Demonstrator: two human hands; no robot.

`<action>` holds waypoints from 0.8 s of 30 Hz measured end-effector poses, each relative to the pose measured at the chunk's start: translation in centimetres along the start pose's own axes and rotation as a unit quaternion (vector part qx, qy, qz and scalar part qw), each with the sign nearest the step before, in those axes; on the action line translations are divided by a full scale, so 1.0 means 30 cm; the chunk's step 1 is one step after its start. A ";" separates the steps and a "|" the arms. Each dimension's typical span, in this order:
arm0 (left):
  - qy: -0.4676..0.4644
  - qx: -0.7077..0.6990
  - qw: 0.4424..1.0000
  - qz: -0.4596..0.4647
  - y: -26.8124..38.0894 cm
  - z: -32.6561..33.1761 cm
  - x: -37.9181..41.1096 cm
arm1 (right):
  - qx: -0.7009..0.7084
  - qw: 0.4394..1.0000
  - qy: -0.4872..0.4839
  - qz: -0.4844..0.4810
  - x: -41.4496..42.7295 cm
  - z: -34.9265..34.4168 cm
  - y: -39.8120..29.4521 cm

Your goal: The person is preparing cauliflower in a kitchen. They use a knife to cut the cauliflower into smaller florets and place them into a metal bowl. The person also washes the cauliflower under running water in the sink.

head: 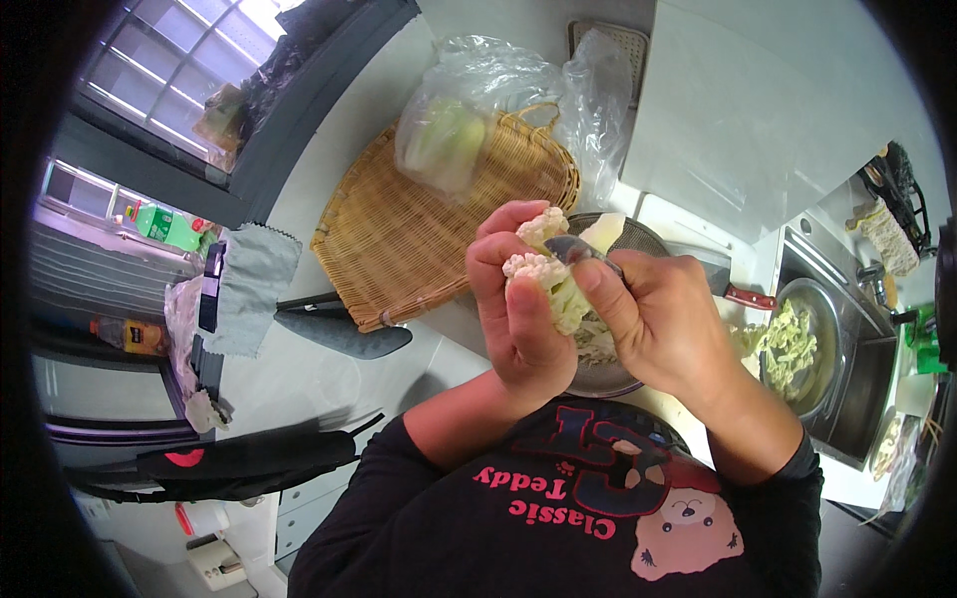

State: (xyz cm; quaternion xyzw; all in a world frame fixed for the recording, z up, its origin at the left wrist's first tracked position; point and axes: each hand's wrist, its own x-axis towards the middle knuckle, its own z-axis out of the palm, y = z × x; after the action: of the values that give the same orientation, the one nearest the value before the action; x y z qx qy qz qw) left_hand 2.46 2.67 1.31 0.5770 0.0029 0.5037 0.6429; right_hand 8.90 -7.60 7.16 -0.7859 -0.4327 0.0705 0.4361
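My left hand (516, 314) grips a piece of cauliflower (561, 288), its white florets showing between the fingers. In my right hand (669, 321) is a small knife (570, 249), its blade against the cauliflower between two florets. The knife's handle is mostly hidden in my fist. Just beyond the blade shows a pale cut piece of vegetable (604, 232). Directly below both hands is a round metal mesh colander (647, 235) with cut cauliflower pieces (594, 342) in it, partly covered by my hands.
A woven bamboo tray (404, 239) lies ahead, with a plastic bag (441, 142) holding a pale green vegetable on it. Right of the colander rests a large knife with a red-brown handle (750, 297). A metal basin (826, 366) with cut vegetable pieces stands in the sink (863, 381).
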 end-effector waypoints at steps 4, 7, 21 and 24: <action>0.018 0.132 0.983 0.127 -0.038 -0.005 0.021 | 0.053 0.997 -0.005 0.058 0.005 0.000 -0.006; 0.011 0.172 0.963 0.208 -0.064 -0.008 0.034 | 0.138 0.986 0.001 0.091 -0.007 0.022 0.022; -0.051 -0.383 0.854 -0.348 -0.062 -0.112 0.085 | 0.058 0.990 -0.036 0.126 -0.061 -0.064 0.172; -0.048 -0.326 0.854 -0.402 -0.030 -0.091 0.080 | 0.053 0.993 -0.036 0.096 -0.046 -0.076 0.156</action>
State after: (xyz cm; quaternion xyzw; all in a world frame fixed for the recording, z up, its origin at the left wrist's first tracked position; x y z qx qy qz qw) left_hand 2.62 6.41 1.10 0.3059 0.0398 0.1450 0.9401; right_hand 12.08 -11.21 4.69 -0.7964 -0.3662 0.1628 0.4530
